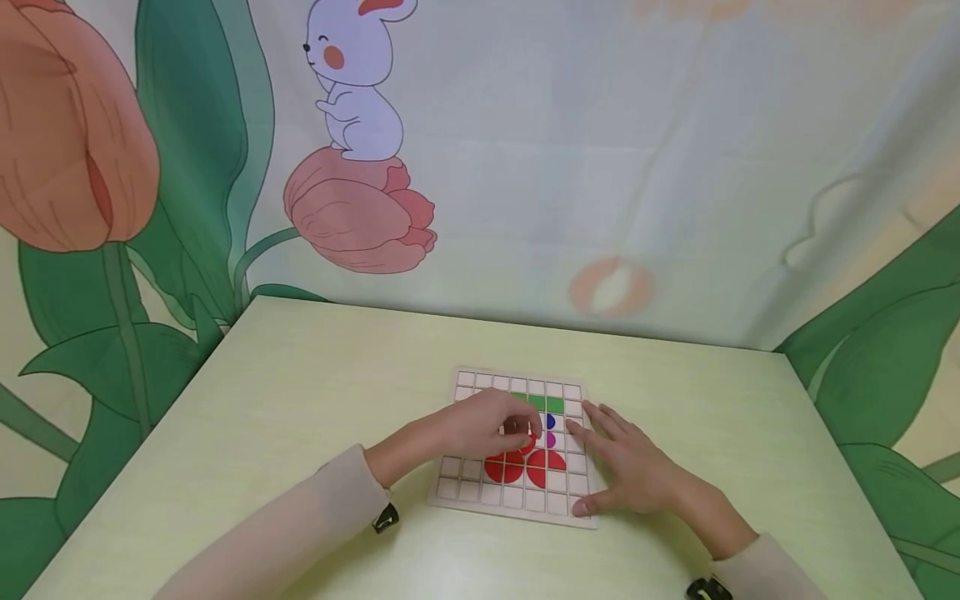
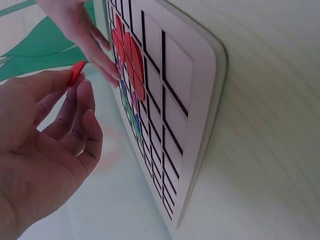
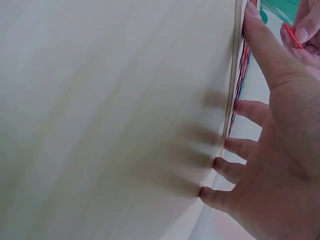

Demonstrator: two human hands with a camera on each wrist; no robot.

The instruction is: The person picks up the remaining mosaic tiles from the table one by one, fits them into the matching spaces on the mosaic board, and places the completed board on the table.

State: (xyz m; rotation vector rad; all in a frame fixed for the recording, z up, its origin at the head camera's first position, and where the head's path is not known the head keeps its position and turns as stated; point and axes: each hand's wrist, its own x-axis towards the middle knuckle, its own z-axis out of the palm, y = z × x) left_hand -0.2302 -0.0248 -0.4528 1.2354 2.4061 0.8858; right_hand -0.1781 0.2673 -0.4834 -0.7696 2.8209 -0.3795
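A pale square-grid puzzle board point(image 1: 448, 490) lies on the table. My left hand point(image 1: 480, 423) is over its middle, pinching a thin red tile point(image 2: 76, 73) between thumb and index finger, above the surface; the tile's outline is hard to tell edge-on. Red curved tiles point(image 1: 504, 468) lie in the lower cells, with green tiles point(image 1: 537, 403) in a row higher up. Small blue point(image 1: 551, 422) and magenta point(image 1: 551, 440) shapes sit between them. With fingers spread, my right hand point(image 1: 637, 467) rests along the board's right side, thumb on the lower right corner. My left hand hides some cells.
The pale yellow-green table point(image 1: 337, 358) extends around the board on all sides. Behind it hangs a cloth backdrop point(image 1: 510, 208) printed with a rabbit, tulips and leaves. Black bands show at both sleeve cuffs point(image 1: 352, 492).
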